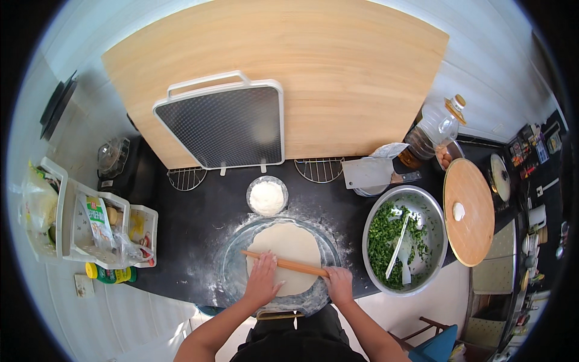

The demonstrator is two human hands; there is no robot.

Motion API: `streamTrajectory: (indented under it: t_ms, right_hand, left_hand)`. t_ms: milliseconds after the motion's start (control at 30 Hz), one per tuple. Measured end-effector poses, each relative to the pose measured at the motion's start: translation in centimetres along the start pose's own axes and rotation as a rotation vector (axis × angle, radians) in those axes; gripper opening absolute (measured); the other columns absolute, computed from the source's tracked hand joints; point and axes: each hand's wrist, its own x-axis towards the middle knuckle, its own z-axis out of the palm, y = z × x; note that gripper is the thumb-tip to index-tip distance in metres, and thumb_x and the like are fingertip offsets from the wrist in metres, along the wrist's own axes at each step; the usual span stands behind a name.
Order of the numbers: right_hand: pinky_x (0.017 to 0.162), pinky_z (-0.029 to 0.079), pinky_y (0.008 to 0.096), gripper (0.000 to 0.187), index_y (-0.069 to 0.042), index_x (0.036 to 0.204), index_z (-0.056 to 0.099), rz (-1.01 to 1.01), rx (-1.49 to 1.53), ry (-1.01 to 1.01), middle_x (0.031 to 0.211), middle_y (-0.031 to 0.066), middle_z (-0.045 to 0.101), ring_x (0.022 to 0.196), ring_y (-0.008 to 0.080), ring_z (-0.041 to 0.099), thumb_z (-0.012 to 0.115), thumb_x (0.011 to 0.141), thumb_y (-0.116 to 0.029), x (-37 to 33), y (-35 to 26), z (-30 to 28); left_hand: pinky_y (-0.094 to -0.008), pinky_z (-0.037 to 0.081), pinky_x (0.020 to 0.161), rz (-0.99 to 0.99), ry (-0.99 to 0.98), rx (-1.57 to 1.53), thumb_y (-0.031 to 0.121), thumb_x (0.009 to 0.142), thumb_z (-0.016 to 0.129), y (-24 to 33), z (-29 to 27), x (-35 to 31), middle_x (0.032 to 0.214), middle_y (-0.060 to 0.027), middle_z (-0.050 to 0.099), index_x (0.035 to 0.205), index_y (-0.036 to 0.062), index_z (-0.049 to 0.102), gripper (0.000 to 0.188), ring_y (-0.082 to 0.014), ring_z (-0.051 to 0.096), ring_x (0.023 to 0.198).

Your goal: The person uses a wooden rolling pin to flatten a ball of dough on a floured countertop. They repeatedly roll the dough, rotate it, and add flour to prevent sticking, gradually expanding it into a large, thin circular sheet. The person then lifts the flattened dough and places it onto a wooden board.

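A thin, round sheet of dough [292, 238] lies on a clear round board [231, 256] dusted with flour. Across the dough, slightly slanted, rests a wooden rolling pin [295, 266]. My left hand [263, 281] holds the pin toward its left end, fingers over the wood and thumb out over the dough. The pin's right end is in the grip of my right hand [339, 284], near the board's edge. Just beyond the board stands a small bowl of flour [266, 198].
Right of the board is a metal bowl [367, 253] with chopped greens, a spatula and a pale utensil. Nearby are a cleaver [369, 174], a round wooden board [469, 238] and an oil bottle [435, 130]. White baskets [65, 202] stand left; a rimmed dark panel [232, 123] leans behind.
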Motion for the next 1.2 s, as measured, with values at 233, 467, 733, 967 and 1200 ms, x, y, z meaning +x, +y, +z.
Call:
streamTrajectory:
  t_ms: [233, 467, 733, 967, 1200]
  right_hand:
    - [0.088, 0.042, 0.0462, 0.032, -0.008, 0.111, 0.059, 0.289, -0.064, 0.145, 0.105, 0.0112, 0.063, 0.101, 0.0331, 0.058, 0.07, 0.081, -0.014, -2.6, 0.4, -2.4]
    - [0.077, 0.048, 0.044, 0.025, -0.005, 0.1, 0.06, 0.396, -0.022, 0.22, 0.1, 0.0125, 0.062, 0.091, 0.0341, 0.061, 0.071, 0.081, -0.018, 0.5, -0.8, -1.8]
    - [0.087, 0.044, 0.0453, 0.043, -0.007, 0.114, 0.056, 0.465, 0.005, 0.103, 0.111, 0.0126, 0.059, 0.101, 0.0346, 0.055, 0.075, 0.077, -0.019, -4.1, -1.8, -1.1]
    - [0.085, 0.048, 0.0426, 0.035, -0.005, 0.109, 0.059, 0.463, 0.063, 0.105, 0.108, 0.0147, 0.06, 0.097, 0.0345, 0.057, 0.072, 0.079, -0.018, -3.6, -2.6, -1.6]
    - [0.084, 0.048, 0.0433, 0.039, -0.006, 0.112, 0.057, 0.359, 0.036, 0.135, 0.11, 0.0147, 0.059, 0.096, 0.0352, 0.058, 0.073, 0.078, -0.019, -5.1, -2.9, -1.0]
  left_hand:
    - [-0.0478, 0.017, 0.118, 0.308, -0.055, 0.111, 0.038, 0.09, 0.058, 2.1, 1.3, 8.7, 0.155, -0.0189, 0.024, 0.147, -0.0006, 0.028, 0.075, -0.0343, 0.019, 0.145]
    - [-0.0487, 0.018, 0.117, 0.347, -0.043, 0.033, 0.038, 0.093, 0.054, 3.9, 1.1, 15.0, 0.155, -0.0194, 0.023, 0.147, -0.0021, 0.026, 0.073, -0.0355, 0.019, 0.145]
    - [-0.0499, 0.017, 0.117, 0.492, -0.116, 0.022, 0.035, 0.091, 0.057, 4.7, 1.8, 12.8, 0.154, -0.0215, 0.024, 0.146, -0.0023, 0.028, 0.073, -0.0371, 0.019, 0.144]
    - [-0.0492, 0.011, 0.118, 0.447, -0.13, -0.007, 0.026, 0.09, 0.058, 7.2, 0.7, 15.1, 0.158, -0.0211, 0.015, 0.148, -0.001, 0.025, 0.072, -0.0355, 0.012, 0.147]
    - [-0.0518, 0.012, 0.117, 0.314, -0.051, 0.054, 0.026, 0.09, 0.06, 5.2, 1.5, 13.1, 0.156, -0.0217, 0.018, 0.147, -0.0021, 0.027, 0.072, -0.037, 0.014, 0.146]
